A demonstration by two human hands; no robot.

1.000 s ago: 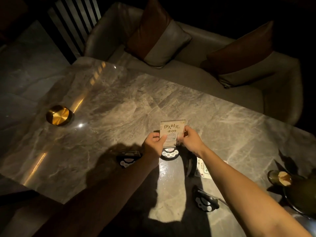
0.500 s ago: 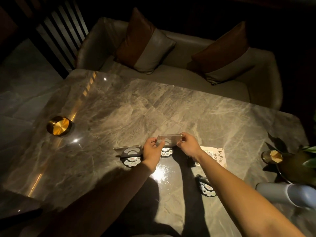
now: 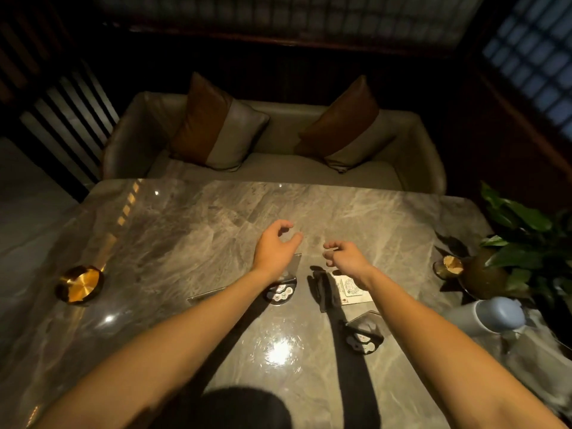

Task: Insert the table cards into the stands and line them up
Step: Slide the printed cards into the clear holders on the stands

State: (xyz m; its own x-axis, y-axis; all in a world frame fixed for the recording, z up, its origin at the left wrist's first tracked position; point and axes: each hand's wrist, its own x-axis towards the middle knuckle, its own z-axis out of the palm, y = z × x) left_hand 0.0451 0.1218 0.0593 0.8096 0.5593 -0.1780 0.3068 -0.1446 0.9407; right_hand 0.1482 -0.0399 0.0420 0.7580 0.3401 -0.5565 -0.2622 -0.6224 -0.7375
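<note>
Both hands are up over the table [image 3: 185,243] and holding nothing. Left hand [image 3: 275,249] has its fingers curled loosely, thumb and fingers apart. Right hand [image 3: 346,258] is the same deal, fingers bent but spread, nothing between them.

Right under the left wrist sits a stand [image 3: 281,291] with a clear panel standing in it, partly hidden by the hand. Another clear panel [image 3: 205,295] pokes out left of the left forearm; can't tell much about its base. Between the arms there's a dark stand [image 3: 323,291] and touching it on the right, a printed card [image 3: 351,289] lying flat on the marble, partly under the right wrist. Nearer, by the right forearm, a third stand [image 3: 363,335] with a clear panel.

Further out: gold dish [image 3: 80,284] at the far left, plant [image 3: 520,243] and a pale blue bottle [image 3: 495,315] on the right edge. Sofa [image 3: 278,168] with two cushions across the far side.
</note>
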